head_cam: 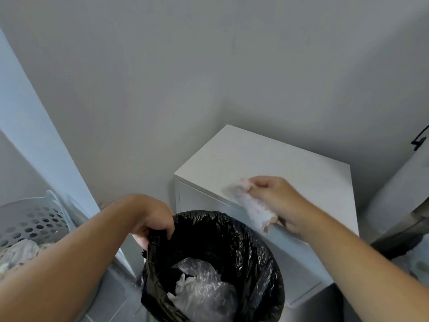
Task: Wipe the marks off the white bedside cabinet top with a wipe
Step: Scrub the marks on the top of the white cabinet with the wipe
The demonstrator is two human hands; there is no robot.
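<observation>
Step in hand: judged from the layout, the wiping looks finished or nearly so, and the used wipe [253,205] is about to go into the bin [216,263].
Right hand [276,201]: its grip is clenched around the crumpled wipe, fingers wrapped over the top, loose ends hanging below the grip; the wipe is blurred, so its exact fold cannot be told.
Left hand [153,219]: its grip pinches the rim of the black bin liner [250,247], thumb outside and fingers curled inside, holding the mouth open.
Where the wipe is: above the front edge of the white cabinet top [267,159], beside the bin's rim and not yet over the opening.
Cabinet top: no marks show on the visible part; what lies under the right hand is hidden.
Doing it well: carry the wipe across from the right grip towards the left grip until it hangs over the open mouth, then release it so it falls onto the clear plastic waste [199,289] below.
Watch for: the liner is thin and slack, so keep the left grip steady or the rim may fold shut.
Nearby: a perforated laundry basket [32,221] stands beyond the left grip, well clear.
</observation>
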